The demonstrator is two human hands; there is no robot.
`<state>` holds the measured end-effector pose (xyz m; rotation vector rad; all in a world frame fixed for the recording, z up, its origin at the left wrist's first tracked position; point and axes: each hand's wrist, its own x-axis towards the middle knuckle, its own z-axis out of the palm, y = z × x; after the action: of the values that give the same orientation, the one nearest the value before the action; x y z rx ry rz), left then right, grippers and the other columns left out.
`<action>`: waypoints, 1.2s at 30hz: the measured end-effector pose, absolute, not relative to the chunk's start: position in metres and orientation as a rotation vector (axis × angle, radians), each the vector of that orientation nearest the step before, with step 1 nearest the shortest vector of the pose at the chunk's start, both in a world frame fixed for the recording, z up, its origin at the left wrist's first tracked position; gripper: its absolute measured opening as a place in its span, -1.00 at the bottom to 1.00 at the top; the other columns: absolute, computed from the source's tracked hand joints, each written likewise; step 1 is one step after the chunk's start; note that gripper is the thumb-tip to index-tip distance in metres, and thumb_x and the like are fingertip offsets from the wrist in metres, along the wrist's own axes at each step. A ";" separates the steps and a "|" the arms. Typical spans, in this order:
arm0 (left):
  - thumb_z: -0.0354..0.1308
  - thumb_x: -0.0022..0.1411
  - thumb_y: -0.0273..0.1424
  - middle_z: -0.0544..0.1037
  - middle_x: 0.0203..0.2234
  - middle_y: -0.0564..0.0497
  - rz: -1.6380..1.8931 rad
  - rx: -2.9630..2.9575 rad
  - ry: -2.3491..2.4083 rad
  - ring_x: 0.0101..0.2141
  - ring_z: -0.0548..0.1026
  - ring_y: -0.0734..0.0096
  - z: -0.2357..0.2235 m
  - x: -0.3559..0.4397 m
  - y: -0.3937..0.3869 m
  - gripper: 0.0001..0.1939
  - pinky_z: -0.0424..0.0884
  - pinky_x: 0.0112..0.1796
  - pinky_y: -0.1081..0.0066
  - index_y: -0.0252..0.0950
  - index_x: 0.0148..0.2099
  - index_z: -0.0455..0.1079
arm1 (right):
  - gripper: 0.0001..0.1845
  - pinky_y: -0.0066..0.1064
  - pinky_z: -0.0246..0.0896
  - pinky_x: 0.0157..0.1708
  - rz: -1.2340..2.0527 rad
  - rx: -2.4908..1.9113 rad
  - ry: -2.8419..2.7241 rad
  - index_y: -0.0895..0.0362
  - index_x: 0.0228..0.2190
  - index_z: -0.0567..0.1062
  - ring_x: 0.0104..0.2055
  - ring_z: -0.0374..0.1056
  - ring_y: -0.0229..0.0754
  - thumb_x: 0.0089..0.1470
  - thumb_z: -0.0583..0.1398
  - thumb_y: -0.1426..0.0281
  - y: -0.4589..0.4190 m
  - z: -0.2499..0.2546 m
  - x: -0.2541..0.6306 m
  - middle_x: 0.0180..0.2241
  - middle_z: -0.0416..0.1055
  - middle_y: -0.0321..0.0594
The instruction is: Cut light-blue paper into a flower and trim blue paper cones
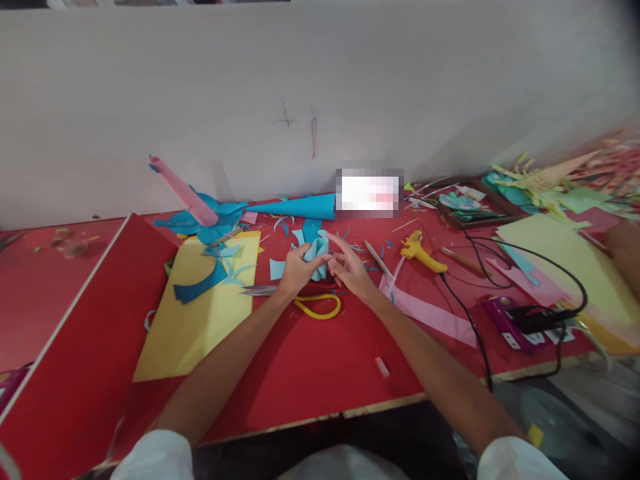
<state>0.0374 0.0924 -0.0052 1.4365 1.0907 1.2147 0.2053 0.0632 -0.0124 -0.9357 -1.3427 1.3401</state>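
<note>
In the head view, here's the folded light-blue paper (316, 252), up between two hands over the middle of the red tabletop (320, 367)! The left hand (296, 270) has it pinched, thumb and fingers closed on its left side. The right hand (350, 270) is at the paper's right edge, its fingers part-open, index stretched towards the far side; whether they touch it, I can't tell.

Just on the near side lie the yellow-handled scissors (320, 316), blades pointing left. Over to the right, a pencil (376, 255), then the yellow glue gun (423, 253), and nearer, a pink paper strip (440, 321). Left, yellow sheets (200, 333) carry blue offcuts; beyond the hands lies a blue cone (300, 207).
</note>
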 end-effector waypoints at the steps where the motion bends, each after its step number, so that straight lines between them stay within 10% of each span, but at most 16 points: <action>1: 0.51 -0.04 0.00 0.37 -0.57 0.13 1.210 1.443 1.086 -0.46 0.26 0.50 -0.005 0.038 0.092 -0.49 0.27 -0.42 0.45 -0.30 -0.45 0.40 | -0.21 -0.44 0.07 -0.67 1.311 -0.949 -1.370 -0.06 0.21 0.42 -0.64 0.13 -0.30 0.10 0.32 -0.21 0.063 -0.014 0.206 -0.53 0.31 -0.46; 7: 0.46 0.04 0.04 0.30 -0.58 0.12 1.261 1.371 1.069 -0.50 0.19 0.51 -0.011 0.036 0.096 -0.48 0.15 -0.48 0.44 -0.29 -0.48 0.39 | -0.46 -0.36 0.30 -0.42 1.023 -0.997 -1.410 0.00 -0.14 0.41 -0.38 0.33 -0.17 0.16 0.29 -0.17 0.066 -0.019 0.210 -0.34 0.40 -0.28; 11: 0.38 0.14 0.09 0.24 -0.57 0.12 1.349 1.295 1.081 -0.50 0.15 0.51 -0.016 0.035 0.099 -0.45 0.13 -0.49 0.45 -0.26 -0.48 0.31 | -0.44 -0.26 0.42 -0.24 1.043 -1.003 -1.384 -0.03 -0.03 0.38 -0.22 0.45 -0.07 0.16 0.31 -0.13 0.071 -0.016 0.216 -0.22 0.49 -0.21; 23: 0.29 0.30 0.02 0.25 -0.49 0.14 1.566 1.118 1.136 -0.46 0.21 0.51 -0.022 0.030 0.104 -0.53 0.20 -0.44 0.49 -0.23 -0.36 0.25 | -0.54 -0.32 0.32 -0.33 0.986 -1.046 -1.265 0.04 -0.06 0.53 -0.36 0.40 -0.13 0.13 0.37 0.02 0.085 -0.021 0.227 -0.42 0.45 -0.31; 31: 0.38 0.18 -0.19 0.58 0.09 -0.15 1.502 1.282 1.059 -0.03 0.56 0.23 -0.026 0.030 0.107 -0.44 0.46 -0.09 0.34 -0.14 0.20 0.41 | -0.55 -0.22 0.40 -0.09 0.725 -1.132 -1.283 0.07 -0.06 0.55 -0.13 0.50 -0.03 0.23 0.24 0.00 0.092 -0.027 0.237 -0.16 0.58 -0.09; 36: 0.30 0.15 -0.32 0.66 -0.24 -0.06 1.353 1.430 1.171 -0.34 0.48 0.33 -0.032 0.028 0.110 -0.80 0.40 -0.25 0.35 -0.24 -0.17 0.62 | -0.59 -0.23 0.39 -0.14 0.662 -1.166 -1.227 0.08 -0.15 0.59 -0.16 0.48 -0.03 0.24 0.23 0.01 0.094 -0.026 0.243 -0.12 0.62 -0.05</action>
<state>0.0279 0.1105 -0.0317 1.4297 1.1712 1.3529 0.2431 0.0942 -0.0258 -1.1656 -1.2270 0.6617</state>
